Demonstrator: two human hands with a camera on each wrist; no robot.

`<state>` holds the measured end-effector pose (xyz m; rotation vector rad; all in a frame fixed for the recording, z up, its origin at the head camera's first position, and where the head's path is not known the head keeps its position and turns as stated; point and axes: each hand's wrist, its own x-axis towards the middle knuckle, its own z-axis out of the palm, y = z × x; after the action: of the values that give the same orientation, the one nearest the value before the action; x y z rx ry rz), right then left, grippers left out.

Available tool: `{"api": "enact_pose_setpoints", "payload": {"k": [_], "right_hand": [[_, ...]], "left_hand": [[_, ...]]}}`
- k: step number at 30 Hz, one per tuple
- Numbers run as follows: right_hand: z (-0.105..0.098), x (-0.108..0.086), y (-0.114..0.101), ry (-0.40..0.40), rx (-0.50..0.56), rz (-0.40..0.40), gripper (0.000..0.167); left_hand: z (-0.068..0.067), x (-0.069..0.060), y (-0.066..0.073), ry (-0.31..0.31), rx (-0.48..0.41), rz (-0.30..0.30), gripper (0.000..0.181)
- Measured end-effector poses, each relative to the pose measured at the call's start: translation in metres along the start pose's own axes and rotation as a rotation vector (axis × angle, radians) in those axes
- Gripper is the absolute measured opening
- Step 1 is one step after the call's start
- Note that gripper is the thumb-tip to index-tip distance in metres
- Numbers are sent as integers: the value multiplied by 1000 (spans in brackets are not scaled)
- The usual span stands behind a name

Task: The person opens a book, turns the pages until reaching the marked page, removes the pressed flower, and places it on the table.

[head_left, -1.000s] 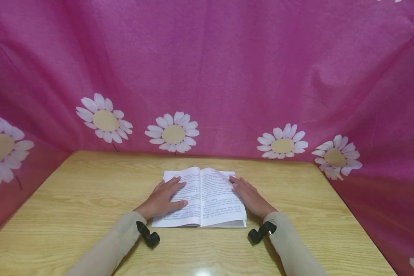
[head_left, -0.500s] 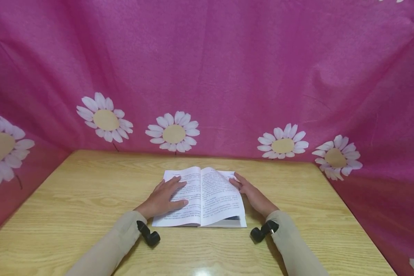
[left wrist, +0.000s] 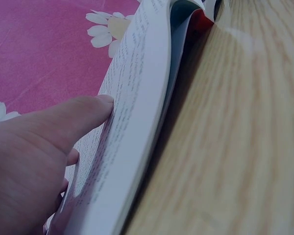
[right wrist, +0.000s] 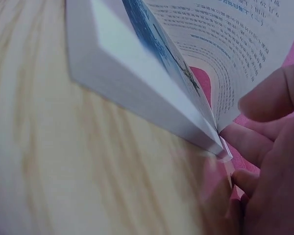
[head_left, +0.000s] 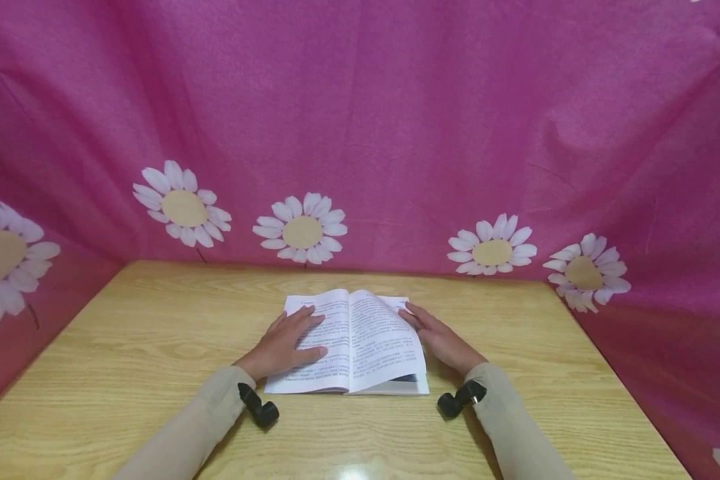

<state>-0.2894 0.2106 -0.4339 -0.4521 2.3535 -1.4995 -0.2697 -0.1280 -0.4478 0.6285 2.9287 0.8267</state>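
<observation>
An open book (head_left: pixel 330 380) with printed white pages lies at the middle of the table. My left hand (head_left: pixel 282 343) rests on its left page with fingers spread; in the left wrist view the thumb (left wrist: pixel 95 105) lies on the print near the lower edge. At the right side, my right hand (head_left: pixel 444 337) pinches the outer edge of a right-hand page (head_left: pixel 387 353), which curves up off the sheets below. The right wrist view shows the thumb (right wrist: pixel 264 100) against this raised page, with a blue picture (right wrist: pixel 159 41) on the page beneath. Some right fingers are partly hidden.
The wooden table (head_left: pixel 174 320) extends around the book. A pink curtain (head_left: pixel 396 133) with white daisies hangs behind it and along both sides. Black wrist cameras (head_left: pixel 459 400) sit on both sleeves.
The right hand has shifted at the page edge and its fingers have changed position. The right page has lifted at its lower corner, uncovering a dark picture below. The left hand stays put.
</observation>
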Motion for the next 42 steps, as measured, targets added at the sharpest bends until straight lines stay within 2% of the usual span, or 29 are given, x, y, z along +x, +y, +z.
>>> {"api": "enact_pose_setpoints", "payload": {"k": [3, 10, 17, 25, 29, 35, 42], "right_hand": [[0, 0, 0, 9, 0, -35, 64], [0, 1, 2, 84, 26, -151, 64], [2, -1, 1, 105, 34, -141, 67], [3, -1, 2, 115, -31, -144, 59], [4, -2, -2, 121, -83, -145, 58], [8, -5, -11, 121, -218, -128, 57], [17, -9, -26, 59, -180, -136, 49]], "left_hand": [[0, 0, 0, 0, 2, 4, 74], [0, 1, -1, 6, 0, 11, 74], [0, 0, -2, 7, -7, 11, 74], [0, -1, 0, 11, -11, 12, 73], [-2, -1, 1, 9, -13, 16, 73], [-2, 0, 1, 12, -4, 15, 72], [-2, 0, 2, 10, -12, -1, 72]]}}
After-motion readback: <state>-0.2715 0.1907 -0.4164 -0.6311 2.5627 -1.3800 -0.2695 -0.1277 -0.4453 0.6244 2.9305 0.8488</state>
